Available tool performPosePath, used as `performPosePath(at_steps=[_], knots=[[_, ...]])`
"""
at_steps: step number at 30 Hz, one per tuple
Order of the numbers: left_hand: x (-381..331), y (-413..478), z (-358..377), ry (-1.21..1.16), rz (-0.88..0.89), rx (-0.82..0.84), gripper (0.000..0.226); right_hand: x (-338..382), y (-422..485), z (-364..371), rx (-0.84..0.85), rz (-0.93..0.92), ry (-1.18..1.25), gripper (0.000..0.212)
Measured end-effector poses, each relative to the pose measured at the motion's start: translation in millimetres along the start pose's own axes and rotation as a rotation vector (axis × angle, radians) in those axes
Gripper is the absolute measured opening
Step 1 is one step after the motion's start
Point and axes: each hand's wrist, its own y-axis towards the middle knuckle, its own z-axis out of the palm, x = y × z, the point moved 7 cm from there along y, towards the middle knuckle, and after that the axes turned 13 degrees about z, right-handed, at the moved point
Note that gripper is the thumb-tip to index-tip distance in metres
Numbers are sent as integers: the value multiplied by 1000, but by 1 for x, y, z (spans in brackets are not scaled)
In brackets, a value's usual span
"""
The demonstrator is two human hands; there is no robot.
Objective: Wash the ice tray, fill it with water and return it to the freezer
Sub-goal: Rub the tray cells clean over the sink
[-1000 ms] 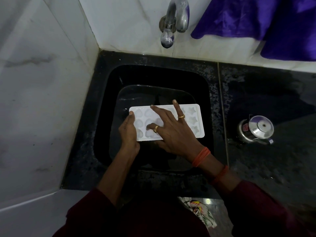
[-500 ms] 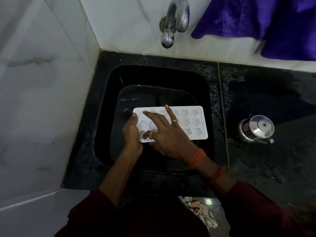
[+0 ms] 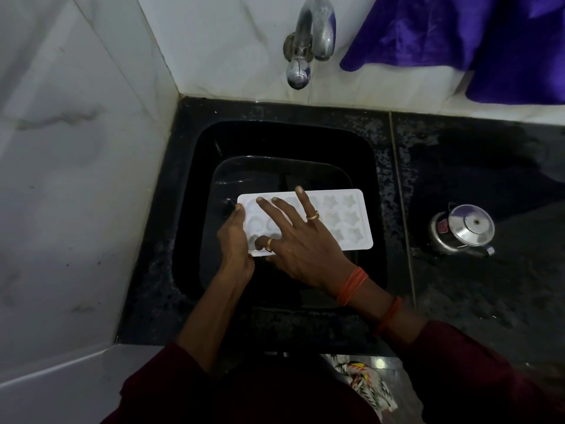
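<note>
Grip: left hand (image 3: pixel 234 240) clasps the short left end of the ice tray (image 3: pixel 345 221), thumb along the top rim, remaining fingers hidden beneath. Right hand (image 3: pixel 302 243) lies flat and spread on the tray's upper face, fingers (image 3: pixel 286 209) splayed wide across the left cavities, holding nothing; two gold rings, orange thread bands at the wrist.

Ice tray: white, smooth plastic, rectangular with rounded corners; moulded cavities, star shapes on the right, rounder ones at left. Held roughly level above the sink (image 3: pixel 195 209), long side running left to right.

Sink: black, glossy, square basin with rounded corners, set in a dark speckled stone counter (image 3: pixel 458 301), wet in patches. Tray's right end nears the basin's right wall; open room behind it, toward the tap.

Tap (image 3: pixel 308 41): polished curved metal, mounted on a white marbled tile wall (image 3: pixel 76 148), well above the tray.

Steel lidded pot (image 3: pixel 461 231): shiny, round, on the counter at right, well apart from the basin.

Purple cloth (image 3: pixel 458 32): soft, hanging upper right.
</note>
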Motion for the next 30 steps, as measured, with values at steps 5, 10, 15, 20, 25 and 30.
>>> performPosePath(at_steps=[5,10,15,20,25,30], knots=[[8,5,-6,-49,-2,-7,84,5,0,5,30,17,-17,25],[-8,-9,-1,-56,-51,-67,52,11,1,6,55,32,-12,31],[-6,-5,-2,-47,-47,-71,43,18,0,0,53,32,-3,31],[-10,-8,0,-6,-22,-66,40,12,2,-1,56,65,27,24],[-9,-6,-1,-8,-4,-69,38,-2,8,-7,38,149,120,40],[-9,-10,3,30,29,-66,29,-2,10,0,139,128,119,54]])
